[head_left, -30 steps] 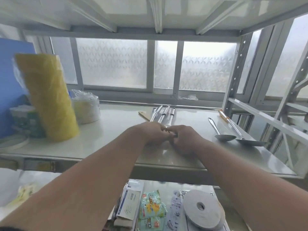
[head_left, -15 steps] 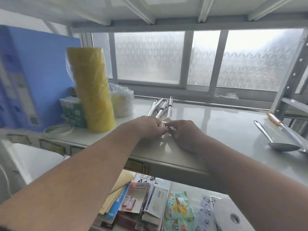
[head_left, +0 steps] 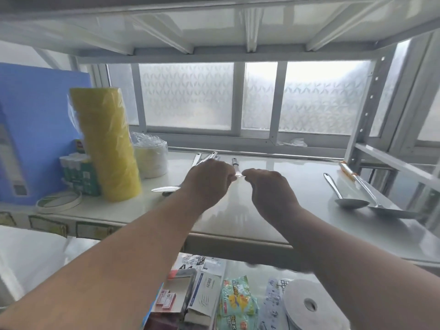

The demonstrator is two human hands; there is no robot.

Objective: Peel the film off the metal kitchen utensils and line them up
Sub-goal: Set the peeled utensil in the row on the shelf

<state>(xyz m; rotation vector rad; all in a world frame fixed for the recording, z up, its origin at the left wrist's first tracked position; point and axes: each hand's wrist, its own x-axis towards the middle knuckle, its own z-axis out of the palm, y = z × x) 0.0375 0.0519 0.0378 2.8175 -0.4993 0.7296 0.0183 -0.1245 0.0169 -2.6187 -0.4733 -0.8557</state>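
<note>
Two hands peeling film from a metal utensil over a white shelf.

Nearest, on the lower shelf, lie a white tape roll (head_left: 309, 306), a green snack packet (head_left: 238, 306) and small boxes (head_left: 204, 296). Above them, both forearms reach over the shelf top (head_left: 238, 225). The left hand (head_left: 207, 182) has its fingers curled round a utensil (head_left: 166, 189) whose bowl end juts out to its left; the right hand (head_left: 271, 186) pinches a thin strip of film (head_left: 239, 176) stretched between the two hands. To the right, well apart, a spoon (head_left: 345, 198) and a ladle (head_left: 381, 206) lie side by side. Beyond the hands, more utensil handles (head_left: 207, 156) lie bunched on the shelf. At left stand a yellow wrapped roll (head_left: 107, 144), a stack of plates in plastic (head_left: 150, 156) and a blue box (head_left: 35, 129), before frosted windows (head_left: 238, 96).
</note>
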